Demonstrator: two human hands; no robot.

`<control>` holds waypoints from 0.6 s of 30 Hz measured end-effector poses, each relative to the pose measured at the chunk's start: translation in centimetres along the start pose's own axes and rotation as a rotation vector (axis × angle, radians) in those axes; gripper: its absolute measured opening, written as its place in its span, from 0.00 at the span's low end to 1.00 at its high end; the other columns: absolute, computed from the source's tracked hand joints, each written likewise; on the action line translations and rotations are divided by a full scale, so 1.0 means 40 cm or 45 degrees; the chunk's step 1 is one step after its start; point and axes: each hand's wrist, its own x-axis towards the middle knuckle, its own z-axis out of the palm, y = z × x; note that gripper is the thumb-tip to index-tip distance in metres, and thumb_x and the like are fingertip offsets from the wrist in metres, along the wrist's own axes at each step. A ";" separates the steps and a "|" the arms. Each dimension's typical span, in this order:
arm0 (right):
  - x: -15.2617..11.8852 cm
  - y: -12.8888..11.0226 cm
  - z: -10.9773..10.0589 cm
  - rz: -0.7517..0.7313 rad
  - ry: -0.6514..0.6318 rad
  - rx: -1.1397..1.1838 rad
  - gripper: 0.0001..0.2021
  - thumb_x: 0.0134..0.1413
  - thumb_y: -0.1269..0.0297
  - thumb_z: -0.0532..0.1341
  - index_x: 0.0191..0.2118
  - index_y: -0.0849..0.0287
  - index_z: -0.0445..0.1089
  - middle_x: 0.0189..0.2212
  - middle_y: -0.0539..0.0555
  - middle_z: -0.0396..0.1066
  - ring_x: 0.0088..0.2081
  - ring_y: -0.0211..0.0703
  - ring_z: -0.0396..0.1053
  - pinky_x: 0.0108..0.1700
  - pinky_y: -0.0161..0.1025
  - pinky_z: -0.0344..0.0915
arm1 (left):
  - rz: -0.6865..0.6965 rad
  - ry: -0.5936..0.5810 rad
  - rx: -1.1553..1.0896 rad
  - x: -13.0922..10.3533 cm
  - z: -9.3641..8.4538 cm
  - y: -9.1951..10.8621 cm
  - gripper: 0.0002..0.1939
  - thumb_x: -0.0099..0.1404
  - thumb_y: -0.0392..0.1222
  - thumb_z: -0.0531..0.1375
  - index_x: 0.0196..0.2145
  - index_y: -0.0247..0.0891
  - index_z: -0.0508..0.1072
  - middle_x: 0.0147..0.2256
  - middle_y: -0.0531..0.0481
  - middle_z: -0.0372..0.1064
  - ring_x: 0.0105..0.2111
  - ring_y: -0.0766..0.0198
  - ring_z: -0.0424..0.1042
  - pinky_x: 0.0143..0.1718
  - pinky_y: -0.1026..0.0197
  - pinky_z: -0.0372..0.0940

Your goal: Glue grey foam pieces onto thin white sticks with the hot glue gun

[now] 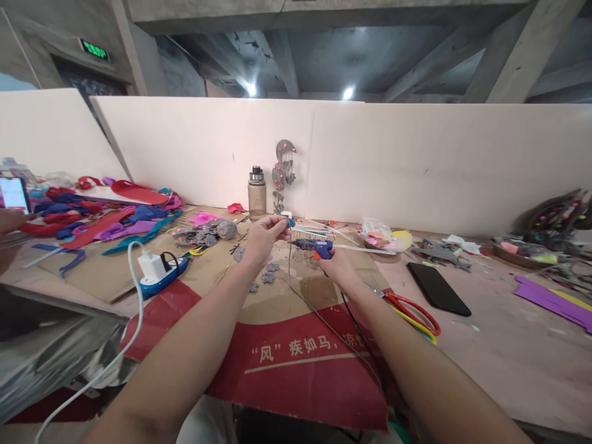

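My left hand (267, 239) is closed in a pinch above the cardboard. A grey yarn cord (296, 290) hangs from its fingertips and runs down toward the table's front edge. A small teal bit (290, 222) shows at those fingertips; its kind is too small to make out. My right hand (335, 265) is wrapped round a blue hot glue gun (324, 248), its nozzle pointing left toward the cord. A clear glue stick (370, 250) sticks out behind the gun. Small grey flower-like pieces (268, 278) lie on the cardboard (259, 311) below my left hand.
Red-handled scissors (411, 308) and a black phone (439, 288) lie at right. A blue power strip (164, 277), felt scraps (120, 222) and a grey yarn ball (227, 229) are at left. Behind stand a bottle (257, 194) and a hanging moon ornament (283, 163). Another person's hand (12, 220) holds a phone.
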 end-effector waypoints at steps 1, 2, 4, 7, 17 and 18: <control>-0.001 -0.003 -0.003 0.021 -0.014 0.069 0.11 0.44 0.67 0.58 0.36 0.63 0.71 0.32 0.59 0.75 0.33 0.47 0.73 0.30 0.36 0.64 | -0.020 0.001 -0.019 0.001 -0.001 0.000 0.14 0.50 0.45 0.69 0.31 0.32 0.74 0.24 0.52 0.70 0.23 0.72 0.68 0.27 0.67 0.65; -0.003 -0.006 -0.006 0.041 -0.023 0.136 0.10 0.44 0.67 0.57 0.35 0.62 0.71 0.32 0.60 0.75 0.33 0.47 0.73 0.30 0.37 0.64 | -0.039 0.006 -0.039 0.001 -0.002 0.000 0.15 0.50 0.44 0.69 0.31 0.32 0.74 0.24 0.52 0.70 0.23 0.72 0.68 0.27 0.67 0.65; -0.011 -0.014 -0.013 0.032 -0.028 0.317 0.12 0.46 0.66 0.57 0.38 0.61 0.68 0.35 0.60 0.75 0.32 0.46 0.73 0.30 0.37 0.66 | -0.072 0.021 -0.079 0.002 -0.003 0.000 0.15 0.49 0.44 0.70 0.30 0.31 0.74 0.24 0.52 0.70 0.23 0.72 0.68 0.27 0.67 0.65; -0.037 -0.035 -0.030 -0.106 -0.016 0.627 0.15 0.49 0.64 0.57 0.45 0.58 0.63 0.44 0.59 0.72 0.35 0.44 0.73 0.34 0.38 0.70 | -0.103 0.041 -0.116 0.003 -0.005 -0.001 0.15 0.48 0.42 0.70 0.31 0.31 0.74 0.25 0.52 0.70 0.23 0.72 0.69 0.28 0.67 0.66; -0.137 -0.098 -0.052 -0.513 0.050 0.913 0.17 0.55 0.57 0.56 0.48 0.56 0.55 0.42 0.55 0.69 0.26 0.34 0.65 0.32 0.37 0.69 | -0.105 0.085 -0.103 0.006 -0.003 -0.002 0.15 0.46 0.41 0.70 0.29 0.31 0.73 0.24 0.51 0.70 0.24 0.71 0.70 0.27 0.67 0.64; -0.138 -0.094 -0.049 -0.537 0.056 0.860 0.17 0.56 0.57 0.55 0.49 0.56 0.55 0.43 0.55 0.69 0.26 0.34 0.64 0.32 0.37 0.68 | -0.109 0.090 -0.101 0.006 -0.004 -0.003 0.15 0.46 0.41 0.70 0.29 0.31 0.73 0.24 0.51 0.70 0.24 0.71 0.70 0.26 0.67 0.63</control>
